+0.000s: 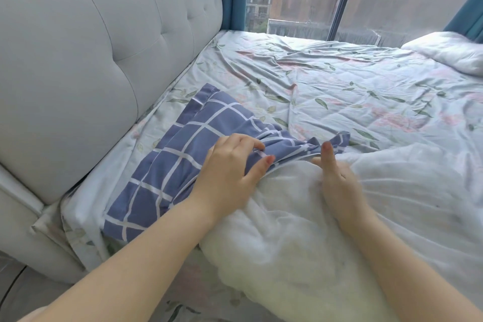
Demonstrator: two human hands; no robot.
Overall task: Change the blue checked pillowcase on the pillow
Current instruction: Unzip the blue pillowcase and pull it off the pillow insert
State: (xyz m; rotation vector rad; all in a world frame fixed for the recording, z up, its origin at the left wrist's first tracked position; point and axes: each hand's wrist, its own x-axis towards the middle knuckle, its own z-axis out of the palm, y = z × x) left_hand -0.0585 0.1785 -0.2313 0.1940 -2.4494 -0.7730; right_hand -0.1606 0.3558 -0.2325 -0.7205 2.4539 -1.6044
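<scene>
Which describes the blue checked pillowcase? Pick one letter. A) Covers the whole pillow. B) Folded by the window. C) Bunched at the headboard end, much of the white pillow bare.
C: the left hand grips the blue checked pillowcase gathered beside the headboard, and the white pillow lies bare nearer the camera.

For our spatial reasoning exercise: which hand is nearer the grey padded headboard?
Left. The left hand grips the checked pillowcase on the headboard side; the right hand lies farther away, on the white pillow.
</scene>
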